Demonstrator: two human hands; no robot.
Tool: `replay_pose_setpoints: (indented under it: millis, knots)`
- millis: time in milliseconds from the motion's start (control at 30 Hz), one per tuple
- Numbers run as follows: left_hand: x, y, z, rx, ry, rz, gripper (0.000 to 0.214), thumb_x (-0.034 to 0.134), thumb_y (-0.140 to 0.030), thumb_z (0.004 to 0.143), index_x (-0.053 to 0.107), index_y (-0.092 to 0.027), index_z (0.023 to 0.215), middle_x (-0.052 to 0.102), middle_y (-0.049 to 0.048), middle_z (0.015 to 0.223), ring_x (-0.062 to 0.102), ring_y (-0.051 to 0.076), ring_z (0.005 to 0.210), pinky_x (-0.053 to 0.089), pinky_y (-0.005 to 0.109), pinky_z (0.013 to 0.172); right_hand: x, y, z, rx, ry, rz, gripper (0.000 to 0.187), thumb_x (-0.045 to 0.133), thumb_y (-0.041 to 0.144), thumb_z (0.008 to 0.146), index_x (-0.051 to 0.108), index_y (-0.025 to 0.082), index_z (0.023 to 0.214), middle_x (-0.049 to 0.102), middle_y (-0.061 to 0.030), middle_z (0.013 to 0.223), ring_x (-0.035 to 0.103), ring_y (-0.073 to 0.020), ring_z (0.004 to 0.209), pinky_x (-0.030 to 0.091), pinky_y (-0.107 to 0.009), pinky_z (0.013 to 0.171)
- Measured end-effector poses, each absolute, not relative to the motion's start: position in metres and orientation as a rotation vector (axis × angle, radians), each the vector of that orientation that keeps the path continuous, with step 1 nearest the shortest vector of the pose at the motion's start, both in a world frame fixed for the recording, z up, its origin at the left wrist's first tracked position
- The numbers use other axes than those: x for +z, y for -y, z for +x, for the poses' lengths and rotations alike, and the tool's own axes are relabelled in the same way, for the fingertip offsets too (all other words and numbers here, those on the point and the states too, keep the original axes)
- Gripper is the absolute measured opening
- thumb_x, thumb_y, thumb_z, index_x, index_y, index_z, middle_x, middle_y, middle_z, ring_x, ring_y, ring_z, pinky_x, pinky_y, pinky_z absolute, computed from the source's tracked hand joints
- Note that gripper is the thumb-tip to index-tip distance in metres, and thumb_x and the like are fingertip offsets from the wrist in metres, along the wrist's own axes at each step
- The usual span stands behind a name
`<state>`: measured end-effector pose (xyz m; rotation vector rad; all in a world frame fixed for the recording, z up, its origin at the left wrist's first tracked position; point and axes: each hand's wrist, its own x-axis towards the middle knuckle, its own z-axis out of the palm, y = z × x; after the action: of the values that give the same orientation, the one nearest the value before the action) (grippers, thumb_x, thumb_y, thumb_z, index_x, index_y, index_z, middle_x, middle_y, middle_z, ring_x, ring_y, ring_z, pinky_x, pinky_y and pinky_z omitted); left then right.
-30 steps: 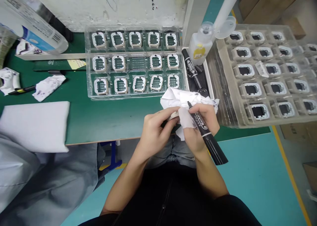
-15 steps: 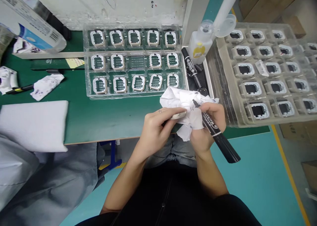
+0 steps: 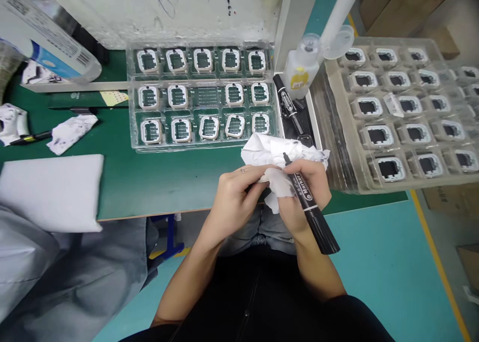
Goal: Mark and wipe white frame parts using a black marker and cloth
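My left hand [image 3: 234, 197] is closed on a small white plastic part [image 3: 264, 177], only a sliver of which shows at the fingertips. My right hand [image 3: 299, 212] grips a black marker [image 3: 314, 217], its bare tip pointing up and left, away from me. In that same hand a white tissue [image 3: 279, 182] is pressed against the part and covers most of it. Crumpled white paper [image 3: 262, 150] lies just beyond my fingers at the bench edge.
A clear tray [image 3: 187, 143] of white square frames sits on the green bench [image 3: 157, 182], one pocket without a frame. Stacked trays [image 3: 344, 132] with more frames stand at right. Between them are a squeeze bottle [image 3: 299, 72] and another marker [image 3: 288, 102]. A white pad [image 3: 52, 189] lies at left.
My right hand has moved left with the marker and tissue, up against my left fingers. The tissue now covers most of the white part that showed before.
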<state>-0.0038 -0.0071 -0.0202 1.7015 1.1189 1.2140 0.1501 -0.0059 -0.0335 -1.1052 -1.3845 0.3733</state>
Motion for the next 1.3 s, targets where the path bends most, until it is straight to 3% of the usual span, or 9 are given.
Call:
replay_pose_setpoints:
  millis: [400,633,833,1033,1233,1300]
  knots:
    - [-0.018,0.007,-0.009,1.193,-1.064,1.506,0.023,0.073,-0.019,0.108,0.090,-0.025,0.121,0.092,0.0047,0.112,0.086,0.020,0.094,0.068,0.029,0.089,-0.025,0.007,0.154,0.401,1.225,-1.093,0.014,0.079,0.038,0.106,0.070,0.028,0.103,0.067,0.0040,0.087,0.065,-0.0128,0.070,0.055,-0.030,0.063]
    - [-0.019,0.008,-0.008,1.226,-1.030,1.394,0.018,0.074,-0.022,0.109,0.089,-0.022,0.119,0.091,0.0061,0.110,0.085,0.019,0.092,0.068,0.027,0.084,-0.026,0.007,0.154,0.424,1.193,-1.092,0.014,0.083,0.033,0.098,0.074,0.029,0.107,0.068,0.0030,0.088,0.062,-0.0154,0.068,0.051,-0.033,0.058]
    - [-0.019,0.008,-0.005,1.304,-0.947,1.237,0.013,0.080,-0.022,0.108,0.088,-0.024,0.117,0.089,0.0054,0.109,0.082,0.017,0.091,0.068,0.027,0.084,-0.035,0.005,0.154,0.512,1.190,-1.020,0.020,0.078,0.038,0.099,0.072,0.030,0.116,0.075,-0.0004,0.087,0.074,-0.0235,0.077,0.060,-0.042,0.070]
    - [-0.018,0.010,-0.005,1.325,-0.936,1.239,0.012,0.081,-0.026,0.108,0.088,-0.023,0.117,0.090,0.0077,0.109,0.082,0.019,0.088,0.069,0.031,0.080,-0.026,0.006,0.152,0.479,1.220,-1.001,0.020,0.080,0.031,0.100,0.071,0.030,0.117,0.080,-0.0010,0.094,0.077,-0.0225,0.081,0.064,-0.042,0.075]
    - [-0.017,0.009,-0.017,1.237,-0.816,1.440,0.014,0.083,-0.022,0.105,0.093,-0.028,0.114,0.092,0.0091,0.118,0.086,0.028,0.121,0.070,0.037,0.102,-0.026,0.003,0.151,0.438,1.266,-0.982,0.029,0.081,0.022,0.098,0.070,0.032,0.124,0.083,-0.0011,0.104,0.081,-0.0230,0.094,0.069,-0.044,0.088]
    - [-0.016,0.008,-0.019,1.192,-0.794,1.450,0.017,0.084,-0.020,0.104,0.093,-0.028,0.115,0.092,0.0089,0.118,0.087,0.028,0.120,0.070,0.036,0.103,-0.028,0.002,0.151,0.437,1.251,-0.991,0.030,0.081,0.022,0.099,0.070,0.032,0.125,0.083,-0.0010,0.106,0.082,-0.0228,0.095,0.069,-0.044,0.089]
